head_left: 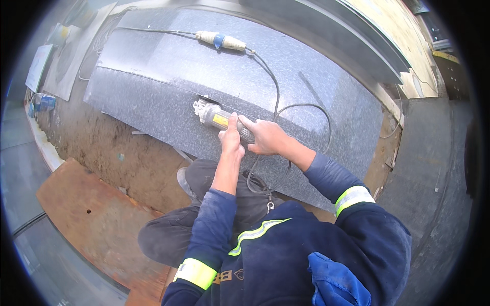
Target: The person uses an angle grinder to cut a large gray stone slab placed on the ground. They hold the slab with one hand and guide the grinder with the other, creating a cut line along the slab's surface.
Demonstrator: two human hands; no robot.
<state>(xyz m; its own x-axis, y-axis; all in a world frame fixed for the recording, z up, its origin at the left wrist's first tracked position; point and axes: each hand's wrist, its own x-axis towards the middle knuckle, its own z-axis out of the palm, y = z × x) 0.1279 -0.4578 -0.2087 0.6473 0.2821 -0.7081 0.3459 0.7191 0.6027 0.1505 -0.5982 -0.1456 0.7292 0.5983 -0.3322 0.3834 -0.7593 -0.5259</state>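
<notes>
My left hand (232, 138) wraps round the grey body of corded electric metal shears (222, 120), which carry a yellow label. Behind it my right hand (268, 137) grips the rear of the same tool, thumb on top. The pale metal head points left, resting on a spangled grey metal sheet (168, 104) beside a dark slit along a seam or cut line. What the jaws do at the sheet is too small to tell. A black power cord (326, 127) loops right of my hands and runs to a white and blue plug connector (220, 41) lying on the sheet.
I sit or crouch at the sheet's near edge, legs folded beside bare dirt (127, 148). A rusty plate (97, 209) lies near left. Long dark metal profiles (352, 35) run along the far right. A small blue packet (45, 102) and a leaning board (40, 66) are at far left.
</notes>
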